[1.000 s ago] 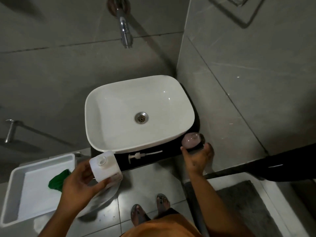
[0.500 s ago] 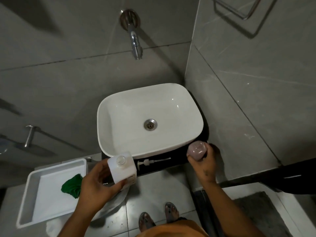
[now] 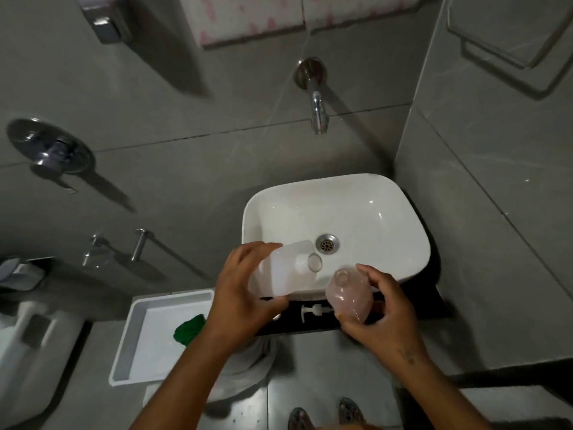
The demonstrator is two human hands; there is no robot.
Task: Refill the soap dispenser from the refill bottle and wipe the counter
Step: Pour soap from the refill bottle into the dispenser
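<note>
Over white ceramic basin (image 3: 387, 193): left hand (image 3: 245, 302) clasping tilted white plastic refill bottle (image 3: 279, 271), right hand (image 3: 381, 315) gripping pinkish clear dispenser (image 3: 348, 294). Mouths misaligned; could spill soap.

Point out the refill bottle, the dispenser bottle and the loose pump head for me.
refill bottle (image 3: 280, 276): head view, white side wall.
dispenser bottle (image 3: 347, 294): head view, pinkish body.
pump head (image 3: 313, 312): head view, its collar.

Your left hand (image 3: 245, 293): fingers curled, gripping, forearm angled up-right | your right hand (image 3: 379, 308): fingers wrapped, gripping, forearm angled up-left
</note>
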